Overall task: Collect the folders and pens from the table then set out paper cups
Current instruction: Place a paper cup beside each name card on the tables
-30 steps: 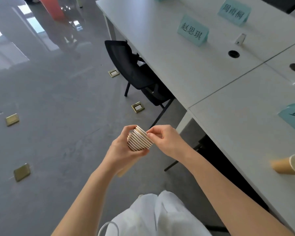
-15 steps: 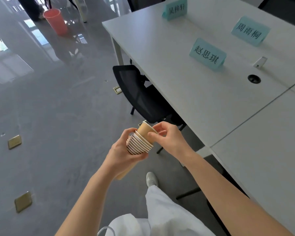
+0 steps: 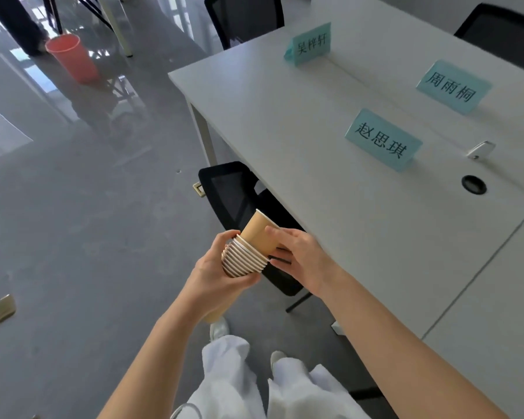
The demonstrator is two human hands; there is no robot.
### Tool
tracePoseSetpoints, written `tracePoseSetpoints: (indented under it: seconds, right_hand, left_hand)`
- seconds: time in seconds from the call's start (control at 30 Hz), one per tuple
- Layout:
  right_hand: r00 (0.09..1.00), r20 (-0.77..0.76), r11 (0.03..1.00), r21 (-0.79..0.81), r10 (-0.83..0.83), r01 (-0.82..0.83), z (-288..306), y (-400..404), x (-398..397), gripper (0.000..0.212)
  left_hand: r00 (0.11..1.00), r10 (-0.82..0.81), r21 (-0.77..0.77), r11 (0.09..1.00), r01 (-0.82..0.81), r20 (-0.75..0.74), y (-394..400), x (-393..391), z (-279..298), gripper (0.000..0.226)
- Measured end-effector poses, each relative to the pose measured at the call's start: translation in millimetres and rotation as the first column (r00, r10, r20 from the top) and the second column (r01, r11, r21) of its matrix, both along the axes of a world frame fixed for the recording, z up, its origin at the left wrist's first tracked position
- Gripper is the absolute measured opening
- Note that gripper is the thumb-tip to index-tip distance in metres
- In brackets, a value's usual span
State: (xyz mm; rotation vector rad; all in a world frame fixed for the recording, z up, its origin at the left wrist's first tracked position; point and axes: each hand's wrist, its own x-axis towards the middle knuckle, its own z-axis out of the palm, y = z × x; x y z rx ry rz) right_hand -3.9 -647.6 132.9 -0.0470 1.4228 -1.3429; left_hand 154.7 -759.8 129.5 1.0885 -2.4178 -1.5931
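Farther out of the cup stack [image 3: 243,258] gripped by left hand [image 3: 215,276], top cup [image 3: 259,232] pinched by right hand [image 3: 300,257].

The paper cups [image 3: 245,257] look matt, kraft-brown outside with pale rolled rims. The table [image 3: 300,140] has a smooth, matt white top. The name cards [image 3: 383,140] are matt teal paper. The floor [image 3: 88,222] is glossy grey, mirroring light. The bucket [image 3: 71,57] looks like red plastic.

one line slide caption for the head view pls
Right hand pulls one paper cup from the cup stack gripped in the left hand.
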Motion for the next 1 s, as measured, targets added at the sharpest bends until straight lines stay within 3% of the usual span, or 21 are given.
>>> tracePoseSetpoints:
  seconds: [0.17,0.37,0.63,1.0]
  right_hand:
    - [0.944,0.025,0.943,-0.047,-0.329,0.33,5,-46,-22,0.05]
    - [0.81,-0.158,0.818,0.023,-0.564,0.574,-14,-69,-46,0.048]
    - [0.646,-0.605,0.7,0.196,-0.465,0.687,-59,-53,-112,0.068]
    - [0.589,-0.752,0.679,0.267,-0.297,0.684,-116,-34,-197,0.076]
  left_hand:
    - [0.998,-0.049,0.023,0.999,0.049,0.029,-70,-18,1,0.074]
    - [0.992,-0.126,0.015,0.992,0.126,0.018,-137,-64,11,0.073]
    - [0.975,-0.222,0.02,0.975,0.222,0.025,-155,-130,8,0.075]
    - [0.969,-0.221,0.01,0.975,0.221,0.109,-165,-192,-4,0.077]
